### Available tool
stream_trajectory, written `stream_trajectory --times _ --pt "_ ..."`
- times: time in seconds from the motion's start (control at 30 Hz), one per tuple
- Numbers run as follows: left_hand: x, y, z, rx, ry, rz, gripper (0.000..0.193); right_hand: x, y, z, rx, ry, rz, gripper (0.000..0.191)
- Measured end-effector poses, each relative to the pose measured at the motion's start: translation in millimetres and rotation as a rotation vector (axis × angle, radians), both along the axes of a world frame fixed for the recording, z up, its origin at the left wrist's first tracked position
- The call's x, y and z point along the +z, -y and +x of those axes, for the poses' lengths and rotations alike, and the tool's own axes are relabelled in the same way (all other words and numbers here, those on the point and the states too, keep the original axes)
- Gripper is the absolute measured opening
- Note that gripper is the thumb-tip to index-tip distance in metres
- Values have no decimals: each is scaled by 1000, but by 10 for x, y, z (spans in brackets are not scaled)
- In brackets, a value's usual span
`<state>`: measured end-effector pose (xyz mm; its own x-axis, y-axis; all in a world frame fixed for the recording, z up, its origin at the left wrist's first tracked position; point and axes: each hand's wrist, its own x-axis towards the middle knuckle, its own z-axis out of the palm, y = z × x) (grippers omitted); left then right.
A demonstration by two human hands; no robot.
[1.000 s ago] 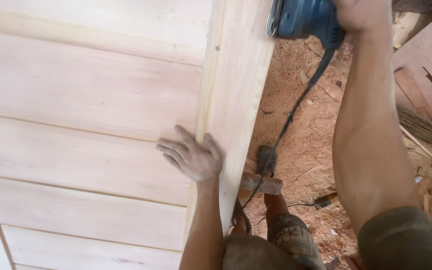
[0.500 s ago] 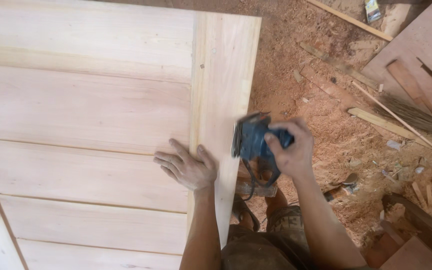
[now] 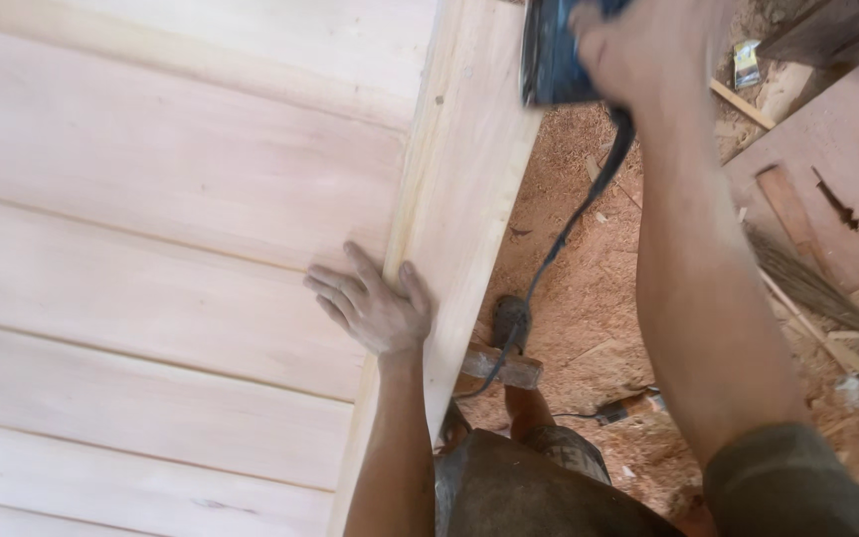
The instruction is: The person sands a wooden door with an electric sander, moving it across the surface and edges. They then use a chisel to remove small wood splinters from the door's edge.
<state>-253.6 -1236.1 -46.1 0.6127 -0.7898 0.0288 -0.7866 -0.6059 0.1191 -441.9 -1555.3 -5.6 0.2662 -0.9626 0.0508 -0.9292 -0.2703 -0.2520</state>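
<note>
**Colours and patterns, workshop view**

Pale cream-pink wooden door panel (image 3: 181,229), faint straight grain, thin darker lines between horizontal boards. Upright edge board (image 3: 464,199) yellower, light tan, a few small dark specks near top. Power sander (image 3: 554,55) blue body, dark blue-black shading along lower edge. Black cord (image 3: 569,224). Sawdust floor (image 3: 589,298) reddish orange-brown, speckled with pale chips. Reddish-brown flat board (image 3: 827,169) at right, dull pink cast, dark slot marks. Bundle of thin sticks (image 3: 817,288) grey-brown, streaky. Olive-brown sleeve (image 3: 797,487). Dark grey-brown shorts (image 3: 539,497), lighter patterned patch at hem. Small wood block (image 3: 499,366) tan with orange dust.
</note>
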Motion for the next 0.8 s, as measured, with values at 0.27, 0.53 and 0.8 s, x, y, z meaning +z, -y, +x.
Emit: stream_trajectory --times 0.27,0.53,0.8 --pt "-156 -137 69 108 -173 -124 60 763 -1988 528 -70 -251 630 58" --pt "257 -1601 -214 367 -546 -826 38 1069 -3786 181 175 -140 542 51" --pt "1572 -5586 -1791 264 -454 -632 55 1520 -6747 -107 747 -26 491 45"
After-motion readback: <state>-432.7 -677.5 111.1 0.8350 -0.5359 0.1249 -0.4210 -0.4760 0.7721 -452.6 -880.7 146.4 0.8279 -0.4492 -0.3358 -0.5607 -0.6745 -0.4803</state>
